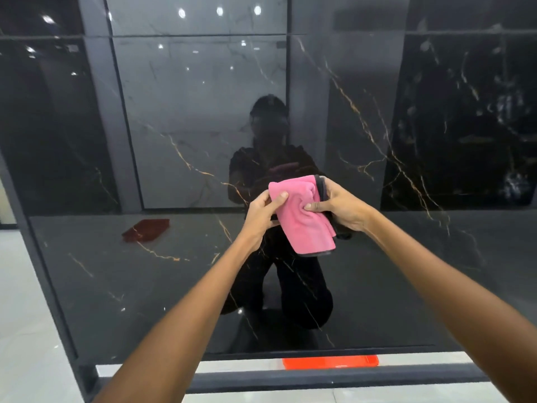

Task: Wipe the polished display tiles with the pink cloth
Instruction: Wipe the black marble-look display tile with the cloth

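At centre frame, left hand (261,212) and right hand (338,205) pinch a folded pink microfibre cloth (302,216) before glossy black gold-veined display tiles (377,271); wiping seemingly not begun.

1. A pink cloth (302,216) with a dark trimmed edge, folded and bunched, hangs at the centre of the frame, held up in front of the tiles.
2. The polished display tiles (363,117) are glossy black with thin gold veins, standing upright and filling most of the frame, mirror-bright with reflected ceiling lights near the top.
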`<state>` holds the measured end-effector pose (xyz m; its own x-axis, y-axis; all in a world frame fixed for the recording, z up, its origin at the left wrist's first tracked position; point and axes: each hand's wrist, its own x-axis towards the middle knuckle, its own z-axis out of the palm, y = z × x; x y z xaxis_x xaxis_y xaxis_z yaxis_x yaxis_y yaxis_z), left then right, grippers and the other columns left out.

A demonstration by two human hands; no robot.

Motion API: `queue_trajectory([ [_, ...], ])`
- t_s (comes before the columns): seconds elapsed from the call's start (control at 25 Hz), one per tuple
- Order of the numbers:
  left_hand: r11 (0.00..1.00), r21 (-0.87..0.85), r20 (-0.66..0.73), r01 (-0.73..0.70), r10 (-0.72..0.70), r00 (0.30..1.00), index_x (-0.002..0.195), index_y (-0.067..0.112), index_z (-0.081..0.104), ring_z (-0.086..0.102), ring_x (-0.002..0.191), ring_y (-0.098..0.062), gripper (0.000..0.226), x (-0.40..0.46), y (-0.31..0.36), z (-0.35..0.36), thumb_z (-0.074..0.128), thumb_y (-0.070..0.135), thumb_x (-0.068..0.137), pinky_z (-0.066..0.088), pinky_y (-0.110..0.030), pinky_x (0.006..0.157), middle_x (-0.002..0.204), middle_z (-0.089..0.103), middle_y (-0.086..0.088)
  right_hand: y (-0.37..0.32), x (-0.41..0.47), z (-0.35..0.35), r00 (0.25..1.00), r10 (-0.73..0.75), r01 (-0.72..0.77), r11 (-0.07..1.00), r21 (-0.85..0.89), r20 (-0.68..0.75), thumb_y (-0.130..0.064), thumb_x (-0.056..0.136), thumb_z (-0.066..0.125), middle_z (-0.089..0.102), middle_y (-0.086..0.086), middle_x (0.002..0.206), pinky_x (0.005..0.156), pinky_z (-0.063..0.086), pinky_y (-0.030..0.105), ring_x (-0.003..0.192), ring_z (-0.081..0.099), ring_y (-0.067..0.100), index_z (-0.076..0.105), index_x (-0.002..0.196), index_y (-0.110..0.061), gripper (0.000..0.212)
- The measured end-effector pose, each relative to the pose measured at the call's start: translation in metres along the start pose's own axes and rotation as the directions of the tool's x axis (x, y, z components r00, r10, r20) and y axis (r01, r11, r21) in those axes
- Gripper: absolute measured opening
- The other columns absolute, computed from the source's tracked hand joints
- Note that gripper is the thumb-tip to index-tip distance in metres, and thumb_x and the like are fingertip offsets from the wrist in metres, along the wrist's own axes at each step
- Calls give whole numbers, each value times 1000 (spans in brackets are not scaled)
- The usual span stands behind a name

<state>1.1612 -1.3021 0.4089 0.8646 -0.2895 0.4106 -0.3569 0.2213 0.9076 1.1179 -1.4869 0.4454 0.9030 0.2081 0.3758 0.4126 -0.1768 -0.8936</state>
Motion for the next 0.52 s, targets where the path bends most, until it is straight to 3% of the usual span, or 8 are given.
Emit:
queue_trajectory([
  [0.08, 999, 15, -85, -36, 37, 996, 114, 16, 64, 67, 99, -15, 26, 6, 5, 9, 66, 29, 92, 57, -29, 75, 110, 70, -2, 2, -3, 4, 985, -36, 32, 999, -28, -170, 1, 81, 69, 57, 3, 121, 93, 49, 28, 117, 55, 20, 44, 133, -12, 59],
  [0.16, 994, 81, -210, -74, 90, 973, 101, 15, 64, 66, 92, -15, 21, 13, 9, 21, 71, 30, 88, 55, -29, 75, 99, 70, -1, 2, -7, 10, 964, -42, 40, 999, -14, -263, -16, 78, 67, 54, -5, 120, 87, 45, 21, 111, 54, 10, 37, 139, -19, 68],
  [0.28, 960, 245, -290, -138, 208, 934, 88, 16, 61, 61, 76, -8, 23, 29, 23, 36, 73, 35, 86, 49, -24, 66, 83, 66, 7, -6, 0, 12, 913, -220, 106, 941, -321, -343, -22, 82, 72, 38, -10, 134, 97, 35, 16, 121, 40, 1, 25, 148, -20, 81],
  [0.36, 873, 446, -304, -199, 356, 883, 90, 14, 61, 56, 77, -6, 29, 44, 40, 43, 70, 41, 86, 46, -26, 69, 87, 63, 6, -16, 17, 7, 794, -451, 196, 825, -530, -408, -8, 85, 69, 33, 2, 131, 92, 35, 7, 112, 35, -3, 27, 144, -8, 72],
  [0.4, 797, 561, -300, -224, 448, 842, 96, 13, 61, 53, 85, -8, 32, 53, 47, 44, 67, 44, 88, 45, -28, 75, 96, 62, 4, -20, 27, 5, 706, -576, 245, 745, -620, -412, -3, 85, 68, 34, 9, 127, 88, 42, 11, 103, 38, -3, 34, 136, -2, 61],
  [0.44, 705, 669, -287, -236, 538, 793, 103, 14, 61, 50, 95, -11, 35, 62, 53, 44, 64, 45, 89, 44, -32, 84, 108, 59, 1, -22, 37, 1, 621, -673, 253, 657, -710, -401, -3, 84, 67, 36, 15, 123, 83, 49, 22, 95, 41, 1, 40, 123, 1, 48],
  [0.52, 566, 793, -279, -226, 667, 691, 118, 14, 58, 45, 114, -20, 35, 77, 59, 39, 57, 39, 93, 39, -40, 97, 125, 53, -2, -19, 59, -11, 501, -774, 103, 496, -862, -386, -9, 82, 68, 39, 17, 119, 77, 51, 41, 92, 48, 17, 40, 106, -6, 37],
])
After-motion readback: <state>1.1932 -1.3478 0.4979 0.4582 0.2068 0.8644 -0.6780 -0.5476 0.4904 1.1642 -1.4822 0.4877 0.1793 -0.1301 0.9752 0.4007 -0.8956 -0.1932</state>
